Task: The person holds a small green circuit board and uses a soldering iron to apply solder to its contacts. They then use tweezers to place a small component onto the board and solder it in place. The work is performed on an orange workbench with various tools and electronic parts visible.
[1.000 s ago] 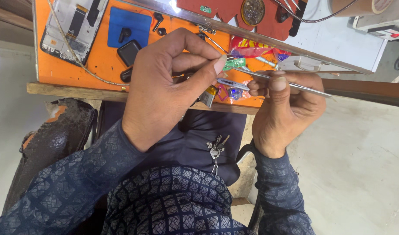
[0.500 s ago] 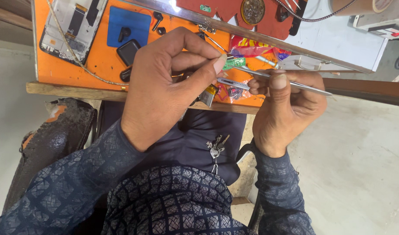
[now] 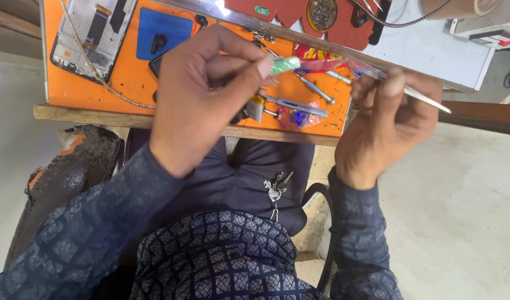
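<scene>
Left hand (image 3: 202, 94) pinching a small green piece (image 3: 284, 65) over the orange surface (image 3: 127, 83), right hand (image 3: 385, 119) closing on thin metal tweezers (image 3: 427, 99), round dish (image 3: 321, 13) holding tiny bits sitting farther back

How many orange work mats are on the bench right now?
1. The orange mat lies under both hands at the bench's near edge. A red mat sits behind it; more may be hidden.
</scene>
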